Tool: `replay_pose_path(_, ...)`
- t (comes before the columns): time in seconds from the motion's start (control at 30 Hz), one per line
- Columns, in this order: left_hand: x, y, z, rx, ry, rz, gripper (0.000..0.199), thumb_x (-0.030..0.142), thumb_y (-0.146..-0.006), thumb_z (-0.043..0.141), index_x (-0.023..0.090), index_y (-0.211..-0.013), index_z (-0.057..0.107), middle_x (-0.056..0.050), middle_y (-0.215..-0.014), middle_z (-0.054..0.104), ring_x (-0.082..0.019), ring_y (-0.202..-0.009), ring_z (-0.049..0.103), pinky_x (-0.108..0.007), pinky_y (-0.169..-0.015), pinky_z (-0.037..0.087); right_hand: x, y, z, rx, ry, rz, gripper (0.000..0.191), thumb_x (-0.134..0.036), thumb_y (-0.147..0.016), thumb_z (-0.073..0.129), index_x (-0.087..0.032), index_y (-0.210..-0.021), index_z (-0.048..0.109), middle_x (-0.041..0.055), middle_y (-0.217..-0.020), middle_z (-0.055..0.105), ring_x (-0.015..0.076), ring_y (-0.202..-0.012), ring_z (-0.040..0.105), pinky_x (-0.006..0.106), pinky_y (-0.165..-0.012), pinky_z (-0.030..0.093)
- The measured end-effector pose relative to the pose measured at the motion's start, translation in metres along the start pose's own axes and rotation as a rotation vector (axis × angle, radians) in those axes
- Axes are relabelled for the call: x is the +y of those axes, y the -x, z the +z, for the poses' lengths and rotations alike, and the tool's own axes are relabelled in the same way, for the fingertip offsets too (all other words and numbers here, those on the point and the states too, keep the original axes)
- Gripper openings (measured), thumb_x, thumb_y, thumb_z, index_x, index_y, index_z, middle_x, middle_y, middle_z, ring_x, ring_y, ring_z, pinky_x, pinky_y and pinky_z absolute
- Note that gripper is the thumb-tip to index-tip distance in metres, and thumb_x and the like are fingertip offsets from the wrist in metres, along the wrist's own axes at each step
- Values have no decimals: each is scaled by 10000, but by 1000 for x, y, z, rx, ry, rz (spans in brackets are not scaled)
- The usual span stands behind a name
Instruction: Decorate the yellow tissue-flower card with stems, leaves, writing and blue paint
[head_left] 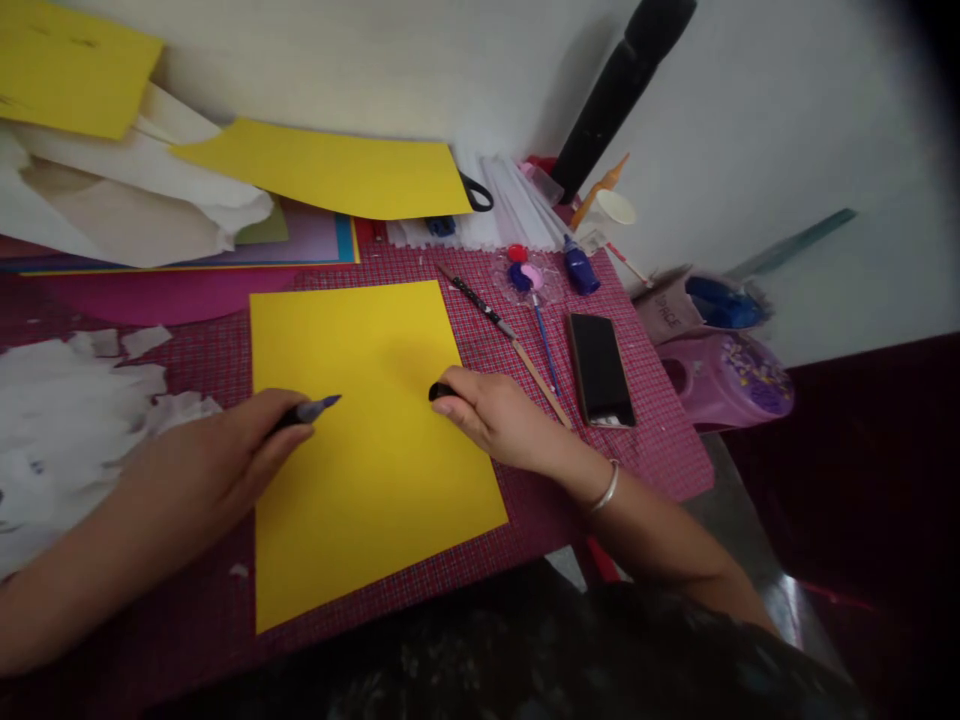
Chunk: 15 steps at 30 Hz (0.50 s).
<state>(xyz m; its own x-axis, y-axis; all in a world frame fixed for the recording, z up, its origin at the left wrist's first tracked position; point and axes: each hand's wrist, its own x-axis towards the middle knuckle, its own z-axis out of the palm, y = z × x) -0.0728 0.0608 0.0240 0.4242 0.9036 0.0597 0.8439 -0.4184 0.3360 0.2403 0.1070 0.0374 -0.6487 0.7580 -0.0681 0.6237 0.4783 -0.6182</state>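
A yellow sheet of paper (367,480) lies flat on the checked tablecloth in front of me. Over its left edge, my left hand (247,440) grips a marker pen (309,410), uncapped, its blue-purple tip pointing right above the paper. My right hand (491,415) is closed around a small black cap (441,391) by the sheet's right side. Just beyond that hand lie a craft knife (480,305), a thin wooden stick (541,383) and a slim blue paintbrush (544,345).
A phone (601,370) rests at the right. Behind it are a paint palette (517,275) and a blue paint bottle (580,266). Crumpled white paper scraps (67,430) pile up at left. More yellow card (337,170) lies at the back. A pink container (720,385) stands beyond the right table edge.
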Motion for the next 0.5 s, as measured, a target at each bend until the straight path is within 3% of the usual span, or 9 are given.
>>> replay_pose_path(0.1,11,-7,0,-68,63,-101,289,476,-992,360,258,-912,533,8,-626,631,-202,-480,606,-306,-458,368,-2,-1,11,-43,-30,-14,385,-451,-1055,337,-152,-1044,580,89,-916,671,184,-772,588,297,-698,361)
replay_pose_path(0.27,15,-10,2,-95,64,-117,348,493,-994,336,237,-916,557,-33,-668,653,-234,-517,626,-335,-487,392,-5,-3,15,-45,-45,2,359,-432,-1045,366,-151,-1054,590,99,-938,686,189,-791,609,292,-700,379)
replay_pose_path(0.5,32,-4,13,134,-159,182,411,459,-1054,306,204,-1081,628,-83,-835,715,-244,-658,680,-346,-536,437,-14,-3,25,-60,-64,-85,315,-384,-1033,450,-151,-1148,628,108,-1067,724,189,-933,652,292,-797,425)
